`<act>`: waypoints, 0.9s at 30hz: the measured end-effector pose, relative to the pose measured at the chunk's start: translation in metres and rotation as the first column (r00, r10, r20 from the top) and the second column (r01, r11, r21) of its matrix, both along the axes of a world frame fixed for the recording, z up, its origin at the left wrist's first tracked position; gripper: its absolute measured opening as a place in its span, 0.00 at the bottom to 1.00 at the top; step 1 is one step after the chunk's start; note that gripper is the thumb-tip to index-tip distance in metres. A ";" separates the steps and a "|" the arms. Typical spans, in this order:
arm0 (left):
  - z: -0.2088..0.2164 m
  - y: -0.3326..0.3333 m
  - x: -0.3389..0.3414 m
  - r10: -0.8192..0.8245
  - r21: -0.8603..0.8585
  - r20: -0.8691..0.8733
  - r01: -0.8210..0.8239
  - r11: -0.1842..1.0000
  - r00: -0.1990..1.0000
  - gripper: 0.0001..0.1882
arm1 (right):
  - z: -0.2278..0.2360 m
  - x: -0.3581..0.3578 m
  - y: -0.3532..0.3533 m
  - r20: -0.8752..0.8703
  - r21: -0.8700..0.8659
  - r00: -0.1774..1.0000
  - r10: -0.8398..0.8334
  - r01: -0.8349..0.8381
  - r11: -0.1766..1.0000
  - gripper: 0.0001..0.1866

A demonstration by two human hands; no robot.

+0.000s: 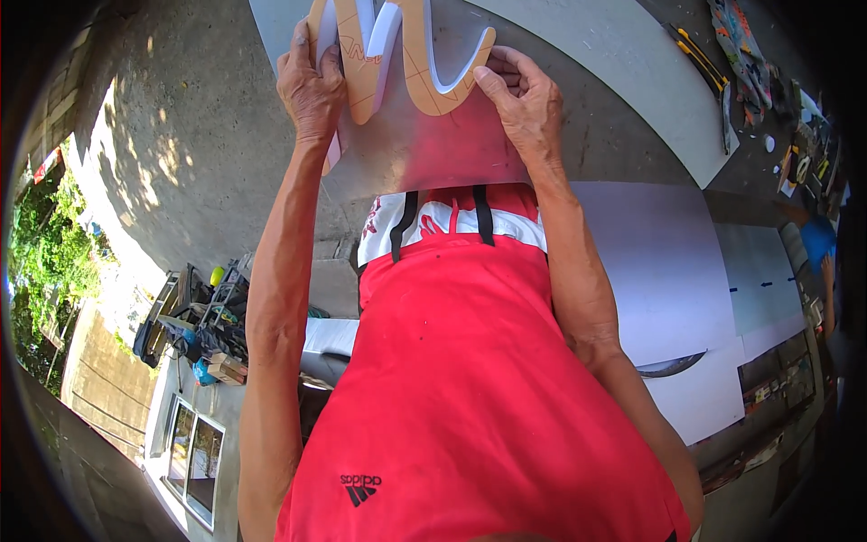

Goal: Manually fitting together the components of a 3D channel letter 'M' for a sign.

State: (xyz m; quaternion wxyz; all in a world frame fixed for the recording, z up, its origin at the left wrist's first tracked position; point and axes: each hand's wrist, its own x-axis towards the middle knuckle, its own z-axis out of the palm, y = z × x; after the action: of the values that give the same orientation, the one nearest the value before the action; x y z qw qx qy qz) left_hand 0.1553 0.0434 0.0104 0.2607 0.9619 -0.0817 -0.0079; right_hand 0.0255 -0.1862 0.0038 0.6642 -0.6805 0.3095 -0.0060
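The left hand (312, 93) holds the left side of the curvy tan-and-white cut-out letter (417, 63), and the right hand (531, 107) pinches its right tip, at the far middle, over the shiny tabletop (381, 158). Pulling hard could snap a thin bend, though I can't tell how stiff it is.

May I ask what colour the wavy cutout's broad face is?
The broad face is orange-tan; head view.

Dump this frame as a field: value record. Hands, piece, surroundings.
piece: wavy piece, tan face with line markings, pale edges
left hand: gripping the piece's left side
right hand: thumb and fingers on its right tip
upper right: pale sheet, yellow-and-black tool
lower left: window
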 end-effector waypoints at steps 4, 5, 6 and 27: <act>-0.008 0.001 0.003 -0.025 0.019 0.053 0.025 1.000 0.998 0.27 | 0.002 -0.005 0.001 0.045 -0.072 0.999 -0.013 0.017 0.997 0.19; -0.008 0.005 0.001 -0.036 0.009 0.057 0.036 0.999 0.998 0.27 | 0.001 -0.007 0.005 0.049 -0.081 0.999 -0.024 0.028 0.996 0.19; -0.010 0.005 0.001 -0.024 0.016 0.052 0.023 1.000 0.998 0.28 | -0.007 -0.011 0.008 0.108 -0.089 0.993 -0.050 0.060 0.994 0.19; -0.014 0.010 0.010 -0.061 0.015 0.023 0.061 0.998 0.998 0.30 | -0.033 0.039 -0.058 0.163 -0.701 0.865 0.474 -0.236 0.672 0.21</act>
State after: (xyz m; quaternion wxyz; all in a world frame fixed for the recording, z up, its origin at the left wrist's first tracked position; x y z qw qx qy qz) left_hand 0.1650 0.0531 -0.0037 0.2528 0.9608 -0.1139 -0.0053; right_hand 0.0641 -0.2444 -0.0297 0.4099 -0.9064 0.0299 -0.0981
